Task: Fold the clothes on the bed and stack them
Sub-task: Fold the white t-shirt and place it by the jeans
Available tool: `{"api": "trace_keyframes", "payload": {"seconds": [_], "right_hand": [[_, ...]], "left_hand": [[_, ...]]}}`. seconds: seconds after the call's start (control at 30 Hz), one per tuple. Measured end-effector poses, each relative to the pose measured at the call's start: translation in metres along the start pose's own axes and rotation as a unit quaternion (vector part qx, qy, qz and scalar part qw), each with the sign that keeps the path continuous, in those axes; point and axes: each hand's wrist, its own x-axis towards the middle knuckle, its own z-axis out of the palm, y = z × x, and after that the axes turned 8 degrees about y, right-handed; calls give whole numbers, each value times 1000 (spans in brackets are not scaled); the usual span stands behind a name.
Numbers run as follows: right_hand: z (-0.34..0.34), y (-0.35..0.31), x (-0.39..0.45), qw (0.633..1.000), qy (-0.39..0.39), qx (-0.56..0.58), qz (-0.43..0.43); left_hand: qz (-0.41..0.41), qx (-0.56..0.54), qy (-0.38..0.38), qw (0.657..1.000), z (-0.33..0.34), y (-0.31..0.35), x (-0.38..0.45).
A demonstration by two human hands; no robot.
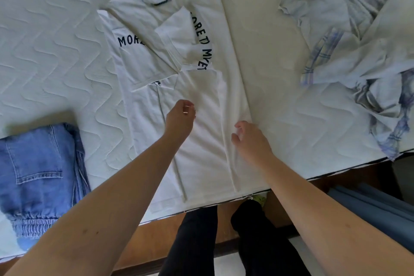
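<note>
White cotton, a T-shirt (179,87) with dark lettering lies flat in the middle of the quilted bed (56,29), both sides and sleeves folded inward. The left hand (180,118) and right hand (251,141) hover over its lower half, fingers loosely curled and holding nothing. Folded jeans (38,170) sit at the left, a crumpled pale shirt (358,56) at the right.

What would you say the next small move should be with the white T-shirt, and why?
Probably take the hem nearest the bed edge and fold it up toward the collar. The white T-shirt lies flat with both sides and sleeves already folded inward into a long strip, and the left hand and right hand hover over its lower half, holding nothing.
</note>
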Motion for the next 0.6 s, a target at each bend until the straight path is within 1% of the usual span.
{"api": "trace_keyframes", "payload": {"seconds": [0.07,0.17,0.27,0.33,0.37,0.4,0.47,0.5,0.53,0.57,0.6], "right_hand": [[-1,-12,4,1000,23,0,0],[-6,-30,20,999,44,23,-1],[-11,-46,44,996,70,40,-27],[-13,-56,62,994,89,56,-36],[-13,-61,71,992,99,67,-42],[-11,-66,81,990,105,80,-47],[-8,-74,99,987,108,105,-53],[-8,-77,106,987,109,111,-49],[-9,-78,112,987,110,113,-43],[-9,-79,117,987,108,110,-43],[-9,-80,121,988,105,105,-47]], "left_hand": [[14,12,6,1000,-10,7,11],[62,13,47,997,-26,21,33],[104,35,75,991,-35,35,60],[119,53,59,990,-37,43,81],[136,88,41,986,-37,47,91],[162,153,21,974,-35,49,102],[230,305,0,924,-28,53,116],[257,354,-5,899,-22,55,122],[273,381,-8,883,-17,57,127],[278,392,-6,877,-12,60,131],[278,391,-3,878,-9,62,135]]}}
